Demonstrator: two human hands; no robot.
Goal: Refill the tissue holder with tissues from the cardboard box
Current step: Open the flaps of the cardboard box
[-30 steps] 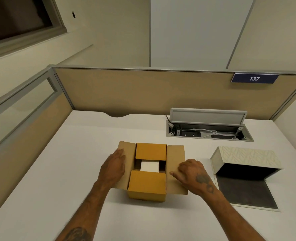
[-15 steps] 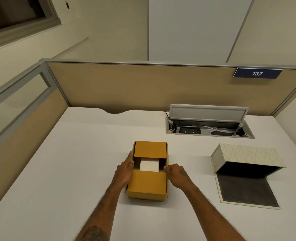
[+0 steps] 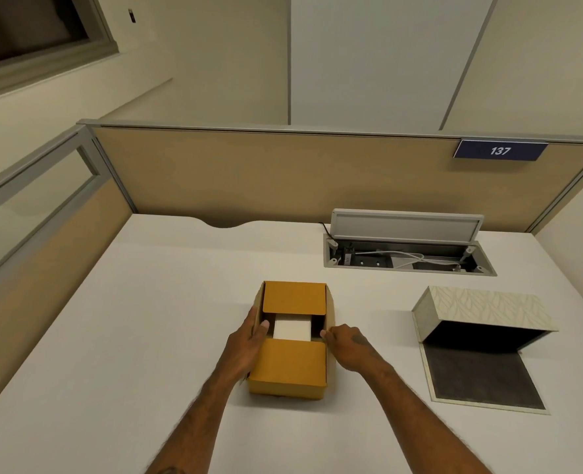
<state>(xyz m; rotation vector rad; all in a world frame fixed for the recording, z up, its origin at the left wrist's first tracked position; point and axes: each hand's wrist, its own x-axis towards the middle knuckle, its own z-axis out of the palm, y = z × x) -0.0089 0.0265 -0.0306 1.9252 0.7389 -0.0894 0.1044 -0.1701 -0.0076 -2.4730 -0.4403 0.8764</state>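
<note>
A brown cardboard box (image 3: pixel 290 367) stands on the white desk in front of me. Its far and near flaps lie partly folded in, and a white tissue pack (image 3: pixel 292 329) shows through the gap between them. My left hand (image 3: pixel 247 340) presses the box's left side, thumb hooked over the rim. My right hand (image 3: pixel 346 343) rests against the right side, fingertips at the top edge. The tissue holder (image 3: pixel 485 311), cream with a leaf pattern, lies open to the right, its dark-lined base panel (image 3: pixel 481 378) flat on the desk.
An open cable hatch (image 3: pixel 406 258) with white cords is sunk into the desk (image 3: pixel 146 319) behind the holder, its lid raised. Tan partition walls (image 3: pixel 266 176) close the desk at the back and left. A sign reading 137 (image 3: pixel 500 151) hangs at the upper right.
The side flaps that my hands held spread out a second ago are now folded down against the box's sides. Both hands have closed in on the box.
</note>
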